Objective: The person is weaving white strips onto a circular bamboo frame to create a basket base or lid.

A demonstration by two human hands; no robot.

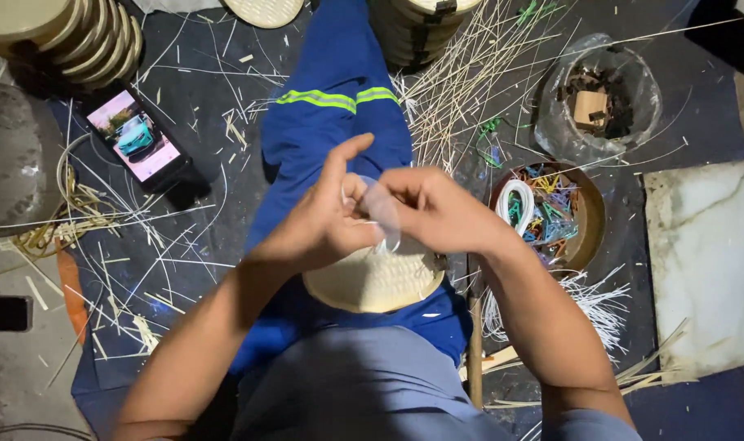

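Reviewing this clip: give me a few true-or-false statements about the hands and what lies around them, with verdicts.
1. Both hands meet over a round woven piece on the lap. True.
2. The left hand holds the phone. False: the phone lies on the floor, screen lit.
3. A bowl of coloured clips sits beside the right hand. True.
4. The trousers are red. False: blue with a reflective stripe.
5. Thin strips litter the floor. True.

Trousers: your blue work trousers (327, 155), mid-frame.
Stripe: a yellow-green reflective band (335, 99) across the leg, upper middle.
Top: your grey shirt (364, 384), lower middle.
Arms: bare, no sleeves showing.
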